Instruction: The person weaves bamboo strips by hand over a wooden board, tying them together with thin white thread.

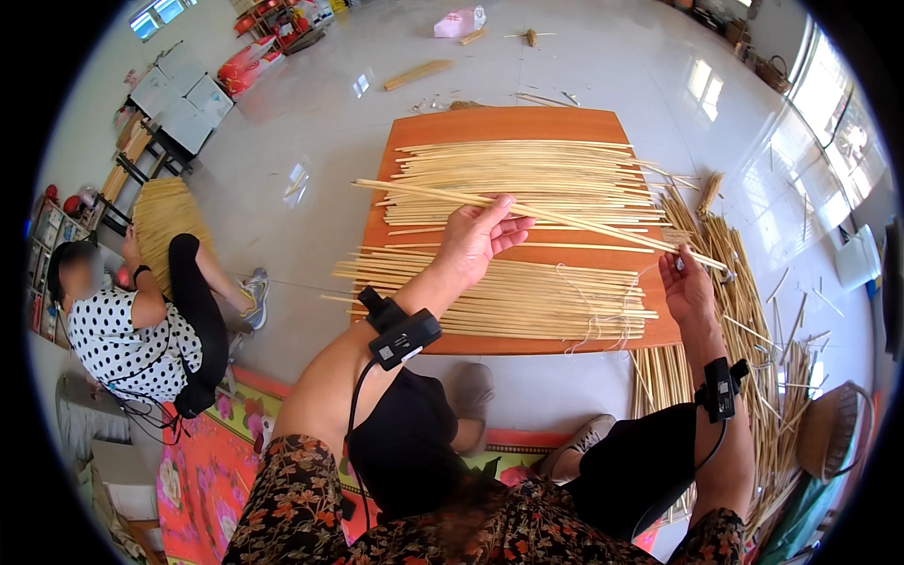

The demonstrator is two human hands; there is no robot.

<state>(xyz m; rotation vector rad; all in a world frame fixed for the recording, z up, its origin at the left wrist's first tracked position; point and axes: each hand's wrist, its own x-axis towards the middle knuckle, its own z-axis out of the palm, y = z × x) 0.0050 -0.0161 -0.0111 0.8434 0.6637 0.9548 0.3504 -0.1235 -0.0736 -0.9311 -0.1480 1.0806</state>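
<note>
My left hand (478,237) pinches a few long pale straw stalks (589,224) between thumb and fingers, its other fingers partly spread. The right ends of these stalks are in the closed fingers of my right hand (688,282). They slant over an orange-brown table (405,132), above a row of loose stalks (508,174) laid side by side. Nearer to me lies a second band of parallel stalks (527,294), crossed near its right end by thin white thread (589,328).
Piles of stalks (730,254) cover the floor right of the table, near a wicker basket (833,433) and a white bucket (855,259). At left a seated person (141,320) holds a fan-shaped straw piece (174,221). A floral mat (212,480) lies below me.
</note>
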